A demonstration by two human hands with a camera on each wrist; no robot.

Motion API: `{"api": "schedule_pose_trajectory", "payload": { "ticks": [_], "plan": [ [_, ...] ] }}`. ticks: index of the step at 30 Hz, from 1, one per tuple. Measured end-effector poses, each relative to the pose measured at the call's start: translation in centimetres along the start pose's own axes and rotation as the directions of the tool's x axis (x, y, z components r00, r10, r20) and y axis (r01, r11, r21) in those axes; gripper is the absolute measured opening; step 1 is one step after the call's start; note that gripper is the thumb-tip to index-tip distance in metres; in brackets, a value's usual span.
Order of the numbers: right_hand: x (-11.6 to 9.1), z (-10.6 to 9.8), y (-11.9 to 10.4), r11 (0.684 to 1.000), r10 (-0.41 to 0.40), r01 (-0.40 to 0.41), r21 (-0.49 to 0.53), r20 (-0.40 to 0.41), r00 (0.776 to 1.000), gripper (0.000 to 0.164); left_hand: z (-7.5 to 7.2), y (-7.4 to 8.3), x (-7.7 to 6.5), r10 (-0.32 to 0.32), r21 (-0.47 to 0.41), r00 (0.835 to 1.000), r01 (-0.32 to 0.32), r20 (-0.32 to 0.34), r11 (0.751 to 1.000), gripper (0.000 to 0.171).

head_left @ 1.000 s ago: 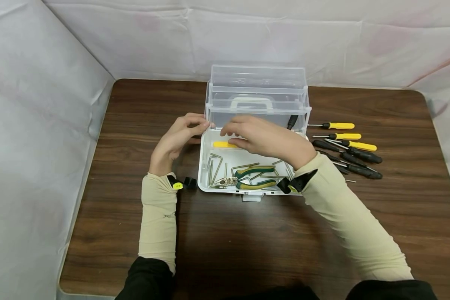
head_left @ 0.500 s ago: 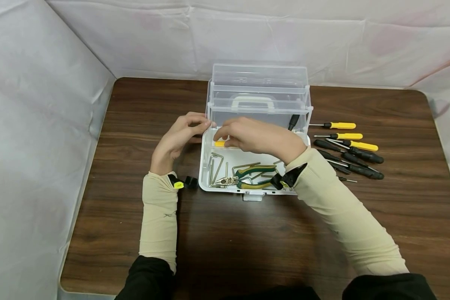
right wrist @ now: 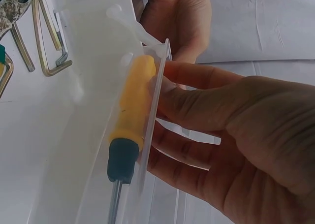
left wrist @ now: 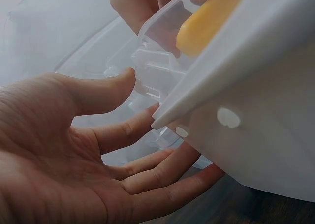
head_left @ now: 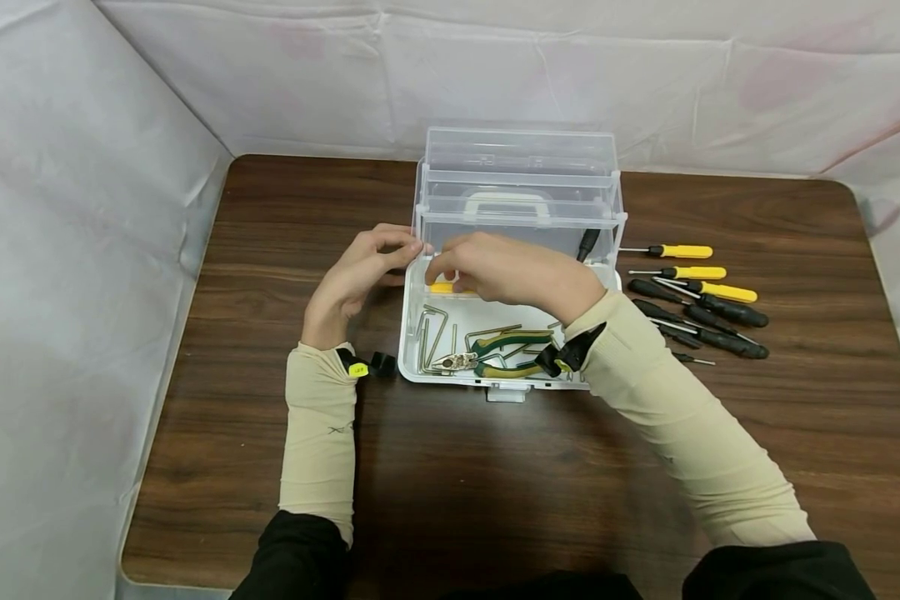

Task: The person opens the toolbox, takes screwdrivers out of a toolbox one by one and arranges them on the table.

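A white toolbox (head_left: 407,350) stands with its clear lid (head_left: 521,150) raised. A clear tray (right wrist: 153,135) inside it holds a screwdriver with a yellow handle (right wrist: 134,98) and dark collar. My right hand (head_left: 506,267) reaches over the box and grips the tray's wall beside this handle, its fingers bent behind the clear plastic. My left hand (head_left: 352,279) is at the box's left side. There its thumb (left wrist: 113,91) touches the clear tray's end, and the other fingers, spread and fairly straight, reach the white side wall.
Pliers (head_left: 506,354) with green handles and several hex keys (head_left: 432,337) lie in the box's front. Several screwdrivers with yellow handles (head_left: 686,251) or black handles (head_left: 731,312) lie on the table (head_left: 795,467) to the right. White sheeting (head_left: 270,75) surrounds the table.
My right hand has shifted left and slightly nearer the tray's left end, its fingers curling in over the yellow handle. The left hand keeps its place at the box's side.
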State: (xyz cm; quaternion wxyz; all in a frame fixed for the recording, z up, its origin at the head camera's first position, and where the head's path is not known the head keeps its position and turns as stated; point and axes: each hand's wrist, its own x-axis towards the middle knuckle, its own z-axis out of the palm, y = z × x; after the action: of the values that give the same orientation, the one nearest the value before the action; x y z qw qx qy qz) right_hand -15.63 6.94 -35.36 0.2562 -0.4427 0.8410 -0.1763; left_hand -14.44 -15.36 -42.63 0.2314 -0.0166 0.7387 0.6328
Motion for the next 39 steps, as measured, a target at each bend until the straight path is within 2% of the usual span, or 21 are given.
{"api": "schedule_pose_trajectory", "payload": {
  "ticks": [23, 39],
  "plan": [
    [-0.1, 0.1, 0.1, 1.0, -0.024, 0.024, 0.0, -0.011, 1.0, 0.028, 0.1, -0.1, 0.2, 0.022, -0.015, 1.0, -0.022, 0.007, 1.0, 0.036],
    [-2.3, -0.4, 0.3, 0.999, 0.002, -0.006, -0.052, -0.089, 0.996, 0.025, -0.2, -0.1, 0.2, -0.014, -0.004, 1.0, 0.014, 0.012, 1.0, 0.04]
  ]
}}
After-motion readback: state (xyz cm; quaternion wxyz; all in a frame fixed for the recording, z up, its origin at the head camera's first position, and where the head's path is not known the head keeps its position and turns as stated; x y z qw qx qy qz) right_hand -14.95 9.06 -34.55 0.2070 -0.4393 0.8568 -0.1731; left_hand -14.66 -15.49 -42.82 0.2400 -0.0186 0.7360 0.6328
